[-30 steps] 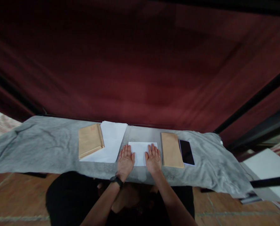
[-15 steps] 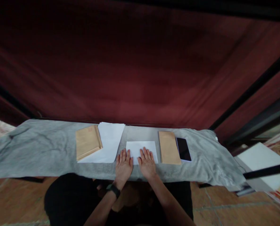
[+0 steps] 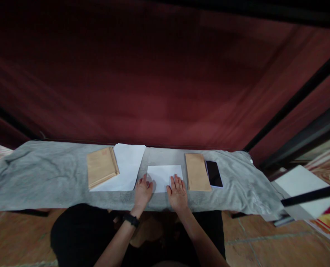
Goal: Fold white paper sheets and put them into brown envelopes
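Note:
A white piece of paper (image 3: 162, 174), smaller than the sheets beside it, lies flat on the grey cloth in front of me. My right hand (image 3: 177, 193) rests palm down on its right part, fingers stretched out. At the paper's left edge is my left hand (image 3: 143, 191), its fingers loosely bent and the thumb apart from them. Nothing shows in its grasp. On the left, a stack of brown envelopes (image 3: 101, 167) overlaps larger white paper sheets (image 3: 130, 159). Another brown envelope (image 3: 198, 172) lies to the right of the small paper.
A smartphone (image 3: 214, 173) with a dark screen touches the right envelope's side. The grey cloth (image 3: 56, 174) covers a narrow bench against a dark red panel (image 3: 153, 92). A white board (image 3: 300, 185) and a black bar (image 3: 312, 194) stand at the right.
My left hand has shifted to the paper's left edge and its fingers have bent. My right hand has slid rightward across the paper. The view has moved slightly.

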{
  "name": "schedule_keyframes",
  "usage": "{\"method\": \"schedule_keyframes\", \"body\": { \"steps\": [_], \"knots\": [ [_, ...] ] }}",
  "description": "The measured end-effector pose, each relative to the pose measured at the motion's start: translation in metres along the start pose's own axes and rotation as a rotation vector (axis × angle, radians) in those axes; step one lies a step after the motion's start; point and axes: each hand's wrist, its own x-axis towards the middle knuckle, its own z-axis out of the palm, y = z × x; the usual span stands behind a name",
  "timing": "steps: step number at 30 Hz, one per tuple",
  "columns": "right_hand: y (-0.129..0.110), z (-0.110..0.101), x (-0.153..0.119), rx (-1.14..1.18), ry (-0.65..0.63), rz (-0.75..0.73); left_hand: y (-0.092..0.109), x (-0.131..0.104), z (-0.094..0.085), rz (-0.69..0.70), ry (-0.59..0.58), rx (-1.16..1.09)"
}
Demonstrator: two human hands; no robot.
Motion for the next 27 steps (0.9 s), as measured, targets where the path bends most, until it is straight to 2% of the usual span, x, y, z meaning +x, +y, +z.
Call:
{"method": "schedule_keyframes", "body": {
  "steps": [5,8,11,14,16,18,20,23,25,27],
  "knots": [
    [0.000,-0.002,0.000,0.003,-0.019,0.006,-0.005,0.009,-0.002,-0.172,-0.009,-0.473],
    [0.003,-0.004,0.000,0.026,-0.032,-0.007,-0.003,0.008,-0.003,-0.167,0.013,-0.580],
    [0.007,-0.005,0.002,0.088,-0.031,-0.024,0.006,0.006,-0.014,-0.143,0.062,-0.655],
    [0.009,-0.007,0.007,0.203,-0.010,0.021,0.023,0.004,-0.039,-0.075,0.157,-0.704],
    [0.009,-0.009,0.011,0.300,-0.006,0.076,0.037,0.001,-0.059,0.064,0.311,-0.696],
    [0.009,-0.009,0.014,0.402,-0.011,0.124,0.047,-0.007,-0.075,0.216,0.378,-0.606],
    [0.010,-0.008,0.016,0.492,-0.013,0.158,0.050,-0.020,-0.082,0.402,0.344,-0.499],
    [0.016,-0.009,0.012,0.555,-0.020,0.180,0.038,-0.044,-0.075,0.630,0.175,-0.379],
    [0.022,-0.012,0.007,0.560,-0.032,0.175,0.024,-0.058,-0.063,0.678,0.058,-0.314],
    [0.026,-0.018,0.000,0.535,-0.059,0.132,0.010,-0.069,-0.051,0.666,-0.001,-0.283]
  ]
}}
